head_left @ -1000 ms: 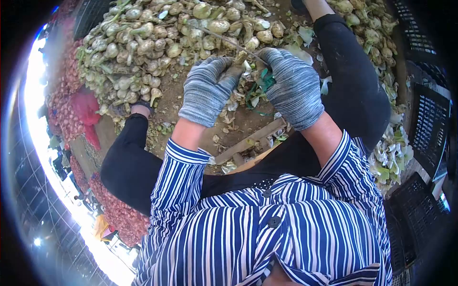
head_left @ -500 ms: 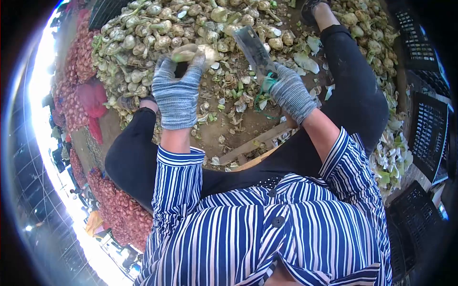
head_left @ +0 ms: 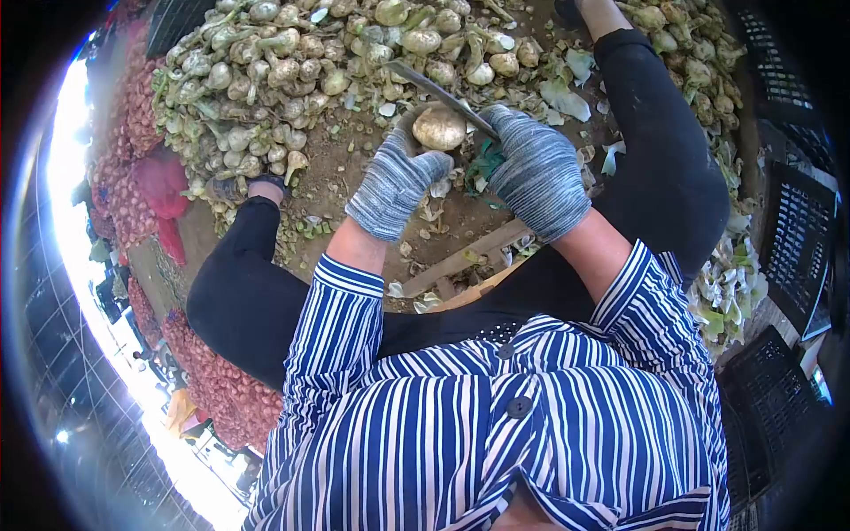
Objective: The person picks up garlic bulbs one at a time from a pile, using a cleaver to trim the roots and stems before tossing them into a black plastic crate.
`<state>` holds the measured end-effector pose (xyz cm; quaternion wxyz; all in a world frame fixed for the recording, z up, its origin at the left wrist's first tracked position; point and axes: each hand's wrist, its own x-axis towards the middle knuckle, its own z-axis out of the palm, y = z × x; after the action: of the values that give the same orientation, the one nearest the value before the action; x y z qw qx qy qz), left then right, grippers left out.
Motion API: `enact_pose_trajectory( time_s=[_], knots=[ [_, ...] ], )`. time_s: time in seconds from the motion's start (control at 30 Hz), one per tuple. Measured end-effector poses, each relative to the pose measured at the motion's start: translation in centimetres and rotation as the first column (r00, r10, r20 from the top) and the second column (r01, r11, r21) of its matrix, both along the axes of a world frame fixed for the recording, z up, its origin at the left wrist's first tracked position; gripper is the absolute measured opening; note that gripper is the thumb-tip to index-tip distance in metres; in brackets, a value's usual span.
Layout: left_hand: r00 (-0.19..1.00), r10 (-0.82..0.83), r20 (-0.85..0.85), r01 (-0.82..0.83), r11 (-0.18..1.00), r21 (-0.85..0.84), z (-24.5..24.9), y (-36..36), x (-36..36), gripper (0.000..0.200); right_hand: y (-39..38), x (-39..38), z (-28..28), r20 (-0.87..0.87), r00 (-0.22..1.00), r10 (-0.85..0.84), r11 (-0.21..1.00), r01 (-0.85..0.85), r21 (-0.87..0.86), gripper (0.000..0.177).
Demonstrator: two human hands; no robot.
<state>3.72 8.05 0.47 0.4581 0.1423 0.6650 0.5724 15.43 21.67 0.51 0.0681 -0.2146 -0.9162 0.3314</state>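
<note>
My left hand (head_left: pixel 396 177), in a grey knit glove, is wrapped round a pale onion (head_left: pixel 439 128) in front of my body. Close beside it on the right, my right hand (head_left: pixel 537 168), gloved the same way, grips a knife. The knife's dark blade (head_left: pixel 434 88) points up and to the left, behind the onion and near its top edge. Green material (head_left: pixel 482 166) shows under my right fingers. The knife's handle is hidden in my fist. Beyond both hands lies a large heap of onions (head_left: pixel 266 80) with stalks.
Cut stalks and peels lie on the ground between my legs, near a wooden board (head_left: pixel 465 258). Red net bags of onions (head_left: pixel 217 380) are at the left. Black crates (head_left: pixel 797 234) stand at the right, by a pile of peels (head_left: pixel 728 288).
My left hand has moved right and down, bringing the onion next to my right hand. The knife has tilted further left, and its blade now lies by the onion.
</note>
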Motion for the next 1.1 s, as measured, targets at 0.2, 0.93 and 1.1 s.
enact_pose_trajectory(
  time_s=[0.2, 0.93, 1.1],
  knots=[
    [0.959, -0.185, -0.213, 0.181, 0.983, -0.037, -1.9, -1.0, -1.8, 0.052, 0.4, 0.6, 2.0, -0.126, 0.967, 0.221, 0.955, -0.188, 0.229, 0.019],
    [0.989, -0.050, -0.142, 0.056, 0.998, 0.035, 6.3, -1.1, -0.5, 0.057, 5.3, -1.1, -3.6, -0.031, 0.998, 0.053, 0.956, -0.042, 0.290, 0.018],
    [0.988, 0.102, -0.116, -0.098, 0.994, 0.041, 2.7, -2.6, -3.6, 0.062, 4.2, -0.3, -0.1, -0.341, 0.925, -0.166, 0.972, 0.211, 0.100, 0.024]
  ],
)
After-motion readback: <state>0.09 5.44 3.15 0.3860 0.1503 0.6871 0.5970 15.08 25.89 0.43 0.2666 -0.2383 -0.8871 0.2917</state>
